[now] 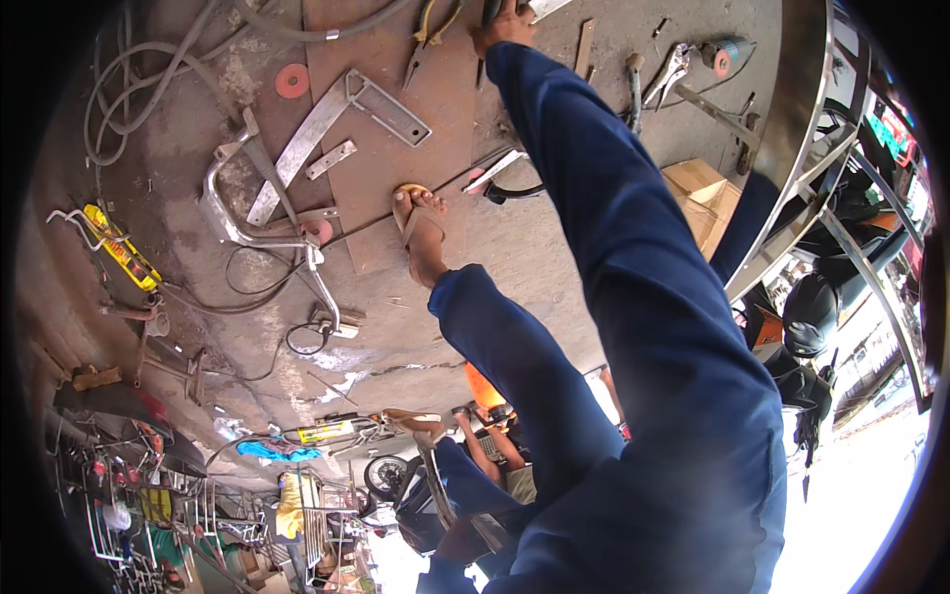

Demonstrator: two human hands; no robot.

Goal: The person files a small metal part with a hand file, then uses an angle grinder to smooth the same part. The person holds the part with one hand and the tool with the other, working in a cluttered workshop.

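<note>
At the top edge my right hand [505, 30] reaches far forward in a dark blue sleeve. Its fingers curl about a dark, narrow object, partly cut off by the frame. Left of it lie pliers with yellow handles [427, 42]. Near the bottom edge a dark, blurred shape appears to be my left hand [467, 544], closed around a curved grey metal bar [435, 480]. My sandalled foot [424, 233] rests close to a flat metal piece with a rectangular loop [309, 148]. A bent silver metal frame [226, 198] lies farther left.
Locking pliers [673, 71], a hammer [634, 89] and an angle grinder [727, 54] lie far right. Nearer are a cardboard box [705, 203] and a metal frame [807, 168]. Cables [178, 64], a pink disc [292, 81] and a yellow pack [121, 247] lie left. Another person's legs [485, 450] show behind.
</note>
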